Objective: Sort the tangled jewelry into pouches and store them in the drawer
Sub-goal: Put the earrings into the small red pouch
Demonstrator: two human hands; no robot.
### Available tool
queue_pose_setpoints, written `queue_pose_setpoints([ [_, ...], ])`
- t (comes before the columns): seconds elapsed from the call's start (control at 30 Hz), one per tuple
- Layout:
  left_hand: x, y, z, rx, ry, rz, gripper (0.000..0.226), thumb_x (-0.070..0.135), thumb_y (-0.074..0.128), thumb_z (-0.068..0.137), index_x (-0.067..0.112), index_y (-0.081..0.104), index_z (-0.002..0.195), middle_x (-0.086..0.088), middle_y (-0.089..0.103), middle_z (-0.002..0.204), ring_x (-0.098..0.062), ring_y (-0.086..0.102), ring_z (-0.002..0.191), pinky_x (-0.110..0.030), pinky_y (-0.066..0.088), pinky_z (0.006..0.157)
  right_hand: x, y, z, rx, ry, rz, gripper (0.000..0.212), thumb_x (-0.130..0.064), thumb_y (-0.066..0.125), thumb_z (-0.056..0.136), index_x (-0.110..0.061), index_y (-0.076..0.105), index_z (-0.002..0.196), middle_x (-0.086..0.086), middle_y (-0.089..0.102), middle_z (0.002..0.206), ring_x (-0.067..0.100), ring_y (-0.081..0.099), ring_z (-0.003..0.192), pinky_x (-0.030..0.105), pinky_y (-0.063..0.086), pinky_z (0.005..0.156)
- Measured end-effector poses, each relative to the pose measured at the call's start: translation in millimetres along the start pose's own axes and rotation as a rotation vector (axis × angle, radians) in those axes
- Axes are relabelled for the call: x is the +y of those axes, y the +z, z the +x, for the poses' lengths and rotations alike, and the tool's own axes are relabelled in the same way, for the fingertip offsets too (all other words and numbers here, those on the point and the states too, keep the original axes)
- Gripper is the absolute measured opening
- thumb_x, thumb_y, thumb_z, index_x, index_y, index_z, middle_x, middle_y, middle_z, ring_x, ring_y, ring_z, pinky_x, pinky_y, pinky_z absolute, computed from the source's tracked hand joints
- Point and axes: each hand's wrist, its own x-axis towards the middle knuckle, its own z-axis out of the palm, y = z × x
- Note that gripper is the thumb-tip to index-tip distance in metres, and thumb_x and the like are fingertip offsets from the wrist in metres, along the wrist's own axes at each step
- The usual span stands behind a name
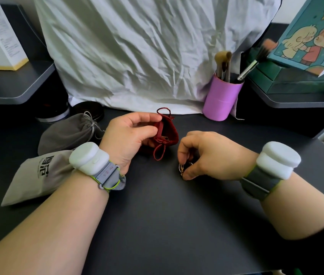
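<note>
A small dark red drawstring pouch [169, 130] sits on the dark desk [157, 215], its mouth held open by my left hand [129, 135], whose fingers and thumb pinch the rim. A glint of gold shows inside the pouch. To its right, my right hand [207, 153] pinches a small piece of gold jewelry [182, 169] against the desk; my fingers hide most of it. Both wrists wear white sensor bands.
A grey velvet pouch [67, 133] and a light grey printed pouch [38, 175] lie at the left. A purple brush cup [221, 98] stands behind, before a crumpled white cloth [147, 52]. Side shelves carry a white box [0, 36] and an illustrated teal box [306, 36].
</note>
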Motion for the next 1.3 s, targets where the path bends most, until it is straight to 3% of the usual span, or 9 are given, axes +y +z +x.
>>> queue_pose_setpoints([
  [0.13, -0.1, 0.4, 0.1, 0.001, -0.001, -0.002, 0.030, -0.012, 0.059, 0.078, 0.015, 0.073, 0.084, -0.005, 0.072, 0.076, -0.020, 0.061, 0.063, -0.022, 0.049, 0.051, 0.9, 1.3, 2.8, 0.025, 0.004, 0.057, 0.030, -0.018, 0.084, 0.061, -0.032, 0.059, 0.067, -0.010, 0.053, 0.085, -0.008, 0.051, 0.063, 0.008, 0.041, 0.057],
  [0.3, -0.3, 0.2, 0.3, 0.000, 0.003, -0.001, 0.032, -0.012, 0.059, 0.078, 0.016, 0.073, 0.083, -0.006, 0.071, 0.076, -0.023, 0.060, 0.063, -0.023, 0.049, 0.052, -1.4, -1.6, 4.9, 0.031, 0.034, 0.305, 0.027, -0.001, 0.081, 0.063, -0.019, 0.061, 0.067, 0.003, 0.066, 0.073, 0.020, 0.065, 0.053, 0.029, 0.055, 0.059],
  [0.4, 0.2, 0.2, 0.9, 0.010, 0.011, -0.007, 0.033, -0.012, 0.060, 0.078, 0.017, 0.073, 0.082, -0.007, 0.070, 0.074, -0.023, 0.058, 0.062, -0.023, 0.048, 0.051, -5.9, -8.2, 11.9, 0.162, -0.001, 0.542, 0.029, 0.009, 0.077, 0.064, -0.014, 0.060, 0.065, 0.012, 0.066, 0.061, 0.021, 0.061, 0.051, 0.031, 0.054, 0.056],
  [0.47, 0.3, 0.7, 0.8, 0.009, 0.010, -0.015, 0.032, -0.013, 0.059, 0.078, 0.016, 0.073, 0.082, -0.009, 0.069, 0.073, -0.021, 0.059, 0.061, -0.022, 0.048, 0.051, -10.6, -10.9, 18.9, 0.290, -0.033, 0.632, 0.030, 0.011, 0.076, 0.064, -0.015, 0.059, 0.063, 0.004, 0.064, 0.056, 0.016, 0.061, 0.050, 0.025, 0.051, 0.052],
  [0.7, 0.8, 0.8, 0.9, -0.004, 0.009, -0.053, 0.032, -0.013, 0.058, 0.079, 0.015, 0.073, 0.086, -0.008, 0.073, 0.076, -0.019, 0.065, 0.061, -0.023, 0.050, 0.051, -22.3, -3.4, 37.1, 0.489, -0.049, 0.324, 0.026, -0.007, 0.077, 0.064, -0.028, 0.062, 0.067, 0.001, 0.067, 0.079, 0.017, 0.065, 0.071, 0.037, 0.056, 0.073],
  [0.9, 1.9, -1.5, 1.4, 0.005, 0.017, -0.077, 0.033, -0.013, 0.059, 0.079, 0.016, 0.074, 0.085, -0.008, 0.074, 0.076, -0.018, 0.067, 0.062, -0.022, 0.049, 0.051, -20.3, -0.8, 36.9, 0.538, -0.069, 0.478, 0.025, 0.002, 0.072, 0.069, -0.022, 0.067, 0.070, 0.003, 0.072, 0.070, 0.017, 0.069, 0.064, 0.037, 0.059, 0.069],
  [1.03, 3.4, -1.7, 1.6, 0.034, 0.020, -0.080, 0.032, -0.013, 0.059, 0.078, 0.015, 0.074, 0.084, -0.010, 0.073, 0.076, -0.022, 0.064, 0.064, -0.026, 0.051, 0.054, -16.9, 0.1, 36.7, 0.571, -0.083, 0.632, 0.026, 0.007, 0.069, 0.072, -0.019, 0.069, 0.072, 0.006, 0.071, 0.066, 0.020, 0.066, 0.055, 0.030, 0.054, 0.052],
  [1.23, 6.8, -3.0, 0.9, 0.005, 0.011, -0.134, 0.030, -0.012, 0.059, 0.079, 0.013, 0.074, 0.085, -0.010, 0.073, 0.080, -0.021, 0.064, 0.068, -0.024, 0.050, 0.056, -7.4, 4.8, 41.8, 0.574, 0.006, 0.530, 0.039, -0.027, 0.080, 0.069, -0.030, 0.064, 0.104, -0.006, 0.067, 0.090, 0.016, 0.063, 0.067, 0.029, 0.054, 0.063],
  [1.3, 7.4, -3.1, 0.2, -0.014, 0.015, -0.156, 0.029, -0.011, 0.060, 0.079, 0.013, 0.075, 0.084, -0.010, 0.073, 0.083, -0.020, 0.064, 0.072, -0.027, 0.050, 0.062, -8.7, 8.5, 42.6, 0.493, 0.003, 0.614, 0.024, -0.026, 0.077, 0.074, -0.026, 0.070, 0.098, -0.003, 0.072, 0.084, 0.015, 0.067, 0.069, 0.033, 0.055, 0.067],
])
